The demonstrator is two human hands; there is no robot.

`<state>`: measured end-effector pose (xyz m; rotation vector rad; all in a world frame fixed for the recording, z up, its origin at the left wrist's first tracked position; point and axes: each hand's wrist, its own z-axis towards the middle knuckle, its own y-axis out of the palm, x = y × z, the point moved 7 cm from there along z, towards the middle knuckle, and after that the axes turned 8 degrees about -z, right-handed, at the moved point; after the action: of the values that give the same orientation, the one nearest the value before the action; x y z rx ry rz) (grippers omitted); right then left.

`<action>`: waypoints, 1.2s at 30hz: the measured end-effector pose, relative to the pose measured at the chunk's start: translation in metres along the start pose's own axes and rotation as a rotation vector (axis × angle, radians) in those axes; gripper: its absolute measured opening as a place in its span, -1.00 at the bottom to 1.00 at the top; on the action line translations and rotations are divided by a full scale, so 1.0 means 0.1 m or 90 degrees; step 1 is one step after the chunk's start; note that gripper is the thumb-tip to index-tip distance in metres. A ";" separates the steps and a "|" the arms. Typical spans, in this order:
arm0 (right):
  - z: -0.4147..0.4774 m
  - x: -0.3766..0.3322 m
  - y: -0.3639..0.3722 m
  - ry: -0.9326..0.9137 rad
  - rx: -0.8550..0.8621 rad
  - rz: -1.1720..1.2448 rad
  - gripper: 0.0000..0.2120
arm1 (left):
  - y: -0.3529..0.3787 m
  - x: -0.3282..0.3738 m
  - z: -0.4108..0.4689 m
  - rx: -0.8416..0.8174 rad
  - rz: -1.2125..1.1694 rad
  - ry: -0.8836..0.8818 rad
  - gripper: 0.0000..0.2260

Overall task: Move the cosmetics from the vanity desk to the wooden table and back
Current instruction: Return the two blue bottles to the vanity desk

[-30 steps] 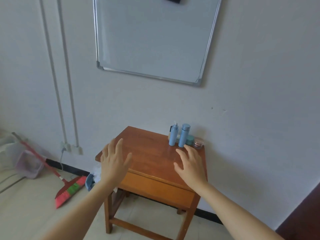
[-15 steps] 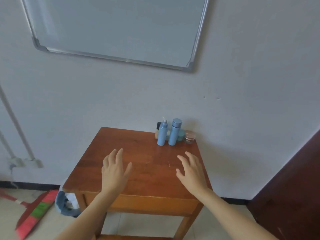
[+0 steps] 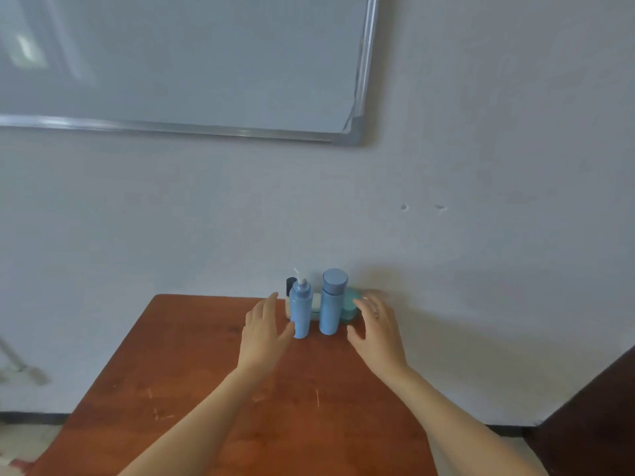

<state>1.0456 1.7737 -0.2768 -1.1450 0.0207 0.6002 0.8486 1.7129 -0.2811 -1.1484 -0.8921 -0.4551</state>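
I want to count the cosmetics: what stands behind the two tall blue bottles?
Behind the pump bottle, a dark-capped small bottle; between both, a whitish item; behind the flat-capped bottle, a teal jar. Their lower parts are covered; more may hide.

Plain room: whiteboard on wall, wooden table.

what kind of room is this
Likely a plain room in a home or dorm, hard to say: a small reddish-brown wooden table against a bare white wall, a metal-framed whiteboard above, a light-blue plastic pump bottle by the wall.
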 end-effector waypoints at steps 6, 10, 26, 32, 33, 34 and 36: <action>0.53 0.06 0.43 0.001 -0.091 0.115 -0.51 | 0.36 0.00 0.41 -0.018 -0.014 -0.033 -0.44; 0.70 0.04 0.60 0.028 -0.119 0.174 -0.43 | 0.45 -0.07 0.55 -0.008 -0.036 -0.043 -0.42; 0.75 0.04 0.81 0.106 -0.132 0.292 -0.48 | 0.74 -0.32 0.75 0.031 -0.210 -0.140 -0.50; 0.61 0.01 0.67 0.158 -0.146 0.261 -0.50 | 0.67 -0.37 0.70 -0.040 -0.274 -0.094 -0.49; 0.52 -0.01 0.64 0.174 -0.145 0.262 -0.50 | 0.64 -0.39 0.67 -0.057 -0.277 -0.081 -0.49; 0.43 -0.02 0.60 0.190 -0.144 0.263 -0.49 | 0.61 -0.41 0.64 -0.080 -0.274 -0.068 -0.48; 0.20 -0.04 0.48 0.231 -0.121 0.258 -0.49 | 0.56 -0.44 0.56 -0.138 -0.270 -0.038 -0.45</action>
<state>1.0145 1.8024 -0.3075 -1.4371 0.5262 0.7543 0.8418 1.7797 -0.3419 -1.1726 -1.1649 -0.8836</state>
